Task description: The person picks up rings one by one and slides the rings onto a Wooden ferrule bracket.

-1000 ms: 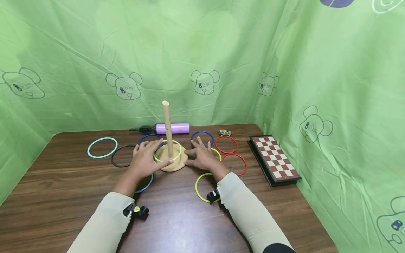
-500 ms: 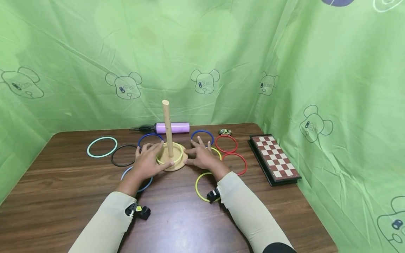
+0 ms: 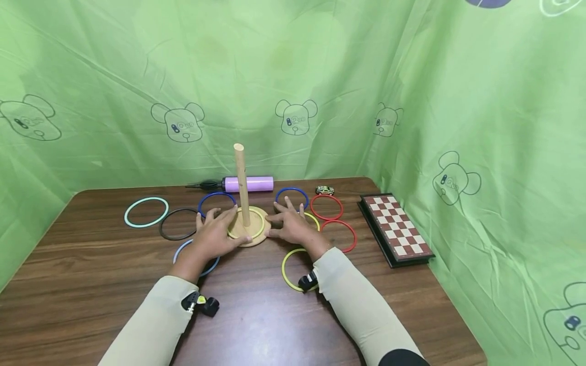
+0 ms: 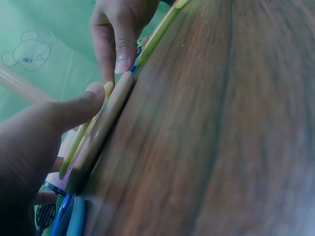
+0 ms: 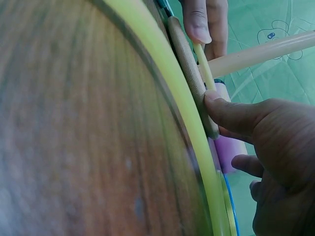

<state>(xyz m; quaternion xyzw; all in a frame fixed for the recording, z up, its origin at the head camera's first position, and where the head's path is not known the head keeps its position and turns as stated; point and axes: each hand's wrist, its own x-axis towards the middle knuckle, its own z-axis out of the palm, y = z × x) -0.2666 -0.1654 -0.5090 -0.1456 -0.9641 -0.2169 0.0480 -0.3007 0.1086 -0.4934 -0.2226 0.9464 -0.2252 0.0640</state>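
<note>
A wooden peg point(image 3: 241, 188) stands upright on a round wooden base point(image 3: 237, 223). Around its foot is a yellow ring point(image 3: 264, 222), low over the base; in the left wrist view the ring point(image 4: 74, 152) looks slightly tilted. My left hand point(image 3: 215, 236) holds this ring from the left, thumb on its near side and fingers farther back. From the right, my right hand point(image 3: 295, 229) grips the base's edge with thumb and index finger, its other fingers spread. The right wrist view shows the right thumb point(image 5: 221, 105) against the base's rim, close to the ring.
Flat on the table are a turquoise ring point(image 3: 146, 225), a black ring point(image 3: 176, 239), blue rings point(image 3: 293, 189), red rings point(image 3: 341, 222) and more yellow rings point(image 3: 285, 269). Behind the peg lies a purple hand pump point(image 3: 256, 184). A toy car point(image 3: 324, 190) and a chessboard point(image 3: 396, 226) stand at right.
The yellow ring has come down the peg to the base, and my left hand has moved slightly down and right with it. My right hand has stayed at the base.
</note>
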